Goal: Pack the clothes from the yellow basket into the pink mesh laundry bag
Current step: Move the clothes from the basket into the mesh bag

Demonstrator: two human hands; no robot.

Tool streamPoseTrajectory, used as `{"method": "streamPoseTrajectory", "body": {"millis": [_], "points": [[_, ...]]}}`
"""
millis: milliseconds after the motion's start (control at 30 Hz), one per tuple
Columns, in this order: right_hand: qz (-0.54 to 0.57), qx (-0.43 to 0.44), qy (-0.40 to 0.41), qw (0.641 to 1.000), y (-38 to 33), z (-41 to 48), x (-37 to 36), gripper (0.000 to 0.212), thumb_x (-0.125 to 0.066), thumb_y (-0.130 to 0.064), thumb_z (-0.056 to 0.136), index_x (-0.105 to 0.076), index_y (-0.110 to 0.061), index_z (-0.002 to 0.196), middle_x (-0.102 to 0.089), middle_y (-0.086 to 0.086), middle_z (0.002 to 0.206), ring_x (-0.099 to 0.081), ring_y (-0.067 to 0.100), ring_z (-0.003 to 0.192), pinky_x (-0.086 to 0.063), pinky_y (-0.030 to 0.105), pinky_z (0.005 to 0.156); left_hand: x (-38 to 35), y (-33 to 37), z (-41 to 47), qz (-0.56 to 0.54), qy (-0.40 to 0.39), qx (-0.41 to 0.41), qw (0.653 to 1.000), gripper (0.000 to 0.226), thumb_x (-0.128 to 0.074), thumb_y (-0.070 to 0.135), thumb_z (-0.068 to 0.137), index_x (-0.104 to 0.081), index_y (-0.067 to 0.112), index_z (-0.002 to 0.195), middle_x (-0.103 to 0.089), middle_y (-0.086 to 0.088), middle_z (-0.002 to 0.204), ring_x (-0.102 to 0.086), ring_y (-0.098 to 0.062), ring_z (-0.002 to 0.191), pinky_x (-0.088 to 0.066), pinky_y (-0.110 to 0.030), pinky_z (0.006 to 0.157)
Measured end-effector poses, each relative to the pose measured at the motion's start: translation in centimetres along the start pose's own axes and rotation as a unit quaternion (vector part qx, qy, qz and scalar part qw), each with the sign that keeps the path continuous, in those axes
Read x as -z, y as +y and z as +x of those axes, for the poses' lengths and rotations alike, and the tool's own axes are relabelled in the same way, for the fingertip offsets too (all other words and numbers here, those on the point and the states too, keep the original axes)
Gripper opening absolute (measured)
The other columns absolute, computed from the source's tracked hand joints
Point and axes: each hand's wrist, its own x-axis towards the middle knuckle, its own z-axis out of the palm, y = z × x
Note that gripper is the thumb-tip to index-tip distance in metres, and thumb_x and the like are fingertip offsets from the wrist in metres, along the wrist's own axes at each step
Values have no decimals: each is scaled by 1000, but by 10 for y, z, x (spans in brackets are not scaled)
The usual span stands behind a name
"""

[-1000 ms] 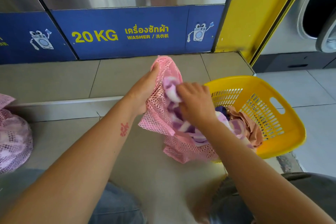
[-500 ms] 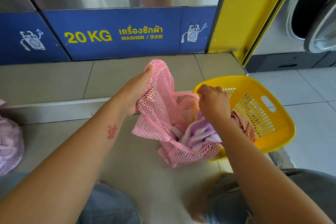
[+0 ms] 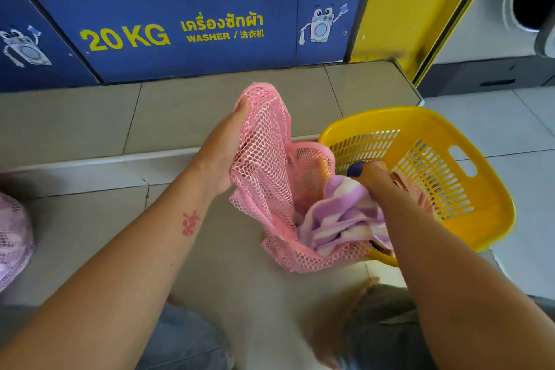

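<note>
My left hand [image 3: 223, 150] grips the upper rim of the pink mesh laundry bag [image 3: 264, 165] and holds it up and open. A purple and white striped garment [image 3: 339, 219] lies half inside the bag's mouth. My right hand [image 3: 374, 179] reaches over that garment into the yellow basket [image 3: 468, 159] and closes on a dark blue cloth [image 3: 356, 168]; the fingers are mostly hidden. A peach garment [image 3: 405, 186] lies in the basket beside my right wrist. The basket stands on the floor, right of the bag and touching it.
A blue panel of a 20 KG washer [image 3: 192, 27] fronts a tiled step [image 3: 84, 117] straight ahead. A second filled pink mesh bag [image 3: 12, 237] sits at the left edge. A yellow post [image 3: 414, 3] and another machine stand at right. My knees show at the bottom.
The striped garment went from my right hand down into the bag. My right hand then moved right, into the basket, onto the dark blue cloth. My left hand kept hold of the bag rim.
</note>
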Motion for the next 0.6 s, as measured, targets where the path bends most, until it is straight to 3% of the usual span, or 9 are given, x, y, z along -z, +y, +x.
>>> {"method": "streamPoseTrajectory", "body": {"millis": [33, 67, 133, 167, 200, 233, 267, 333, 600], "points": [[-3, -31, -20, 999, -1, 6, -4, 28, -49, -22, 96, -60, 3, 103, -60, 10, 121, -58, 28, 112, -47, 24, 79, 0, -3, 5, -9, 0, 1, 1000, 61, -45, 61, 96, -55, 20, 140, -71, -5, 125, -69, -22, 113, -49, -46, 104], [13, -67, -22, 997, 0, 10, -7, 24, -42, -19, 100, -54, 2, 98, -54, 5, 116, -58, 24, 101, -44, 13, 60, -1, -5, 9, -18, 0, 3, 1000, 61, -44, 61, 96, -56, 20, 139, -71, -5, 124, -69, -22, 112, -50, -45, 104], [-35, -69, 32, 997, 1, 18, -17, 24, -36, -13, 102, -49, 0, 117, -52, 10, 125, -51, 23, 86, -30, 9, 26, -2, -8, 14, -27, 6, 5, 1000, 59, -43, 60, 98, -57, 19, 138, -73, -6, 122, -70, -22, 111, -52, -43, 100], [-38, -71, 29, 996, 3, 20, -18, 31, -37, -13, 101, -47, -1, 128, -51, 13, 133, -53, 26, 94, -31, 5, 28, -2, -9, 16, -26, 10, 7, 1000, 59, -42, 59, 98, -58, 19, 137, -73, -6, 121, -70, -23, 110, -53, -42, 98], [-50, -74, 8, 996, 6, 24, -20, 35, -42, -16, 99, -48, -4, 131, -50, 13, 136, -55, 30, 106, -40, -1, 48, -2, -11, 18, -25, 10, 8, 1000, 58, -42, 59, 98, -58, 19, 137, -73, -6, 121, -70, -23, 110, -53, -43, 98], [-31, -88, 6, 996, 10, 25, -21, 37, -50, -20, 95, -53, -8, 130, -52, 13, 137, -55, 32, 116, -47, 8, 73, -1, -12, 19, -22, 9, 10, 1000, 59, -42, 59, 98, -57, 19, 137, -73, -7, 121, -70, -24, 111, -53, -43, 98], [-30, -82, 33, 996, 8, 23, -17, 37, -55, -23, 90, -58, -13, 125, -54, 13, 135, -56, 33, 119, -48, 24, 89, -1, -12, 19, -19, 8, 10, 1000, 59, -42, 60, 98, -57, 19, 138, -73, -7, 122, -70, -24, 111, -52, -44, 99], [-14, -70, 71, 995, 9, 19, -10, 36, -57, -26, 84, -63, -18, 118, -56, 15, 130, -58, 35, 117, -47, 39, 95, 0, -12, 17, -9, 10, 11, 1000, 61, -43, 61, 97, -56, 20, 139, -72, -7, 122, -69, -24, 111, -52, -45, 100], [64, 11, 248, 967, 5, -21, 23, 37, -52, -25, 91, -54, -21, 128, -55, 12, 133, -41, 39, 123, -34, 47, 98, -9, -2, -14, -19, 27, -5, 999, 59, -44, 60, 97, -56, 19, 139, -70, -7, 125, -68, -23, 110, -51, -42, 100]]}}
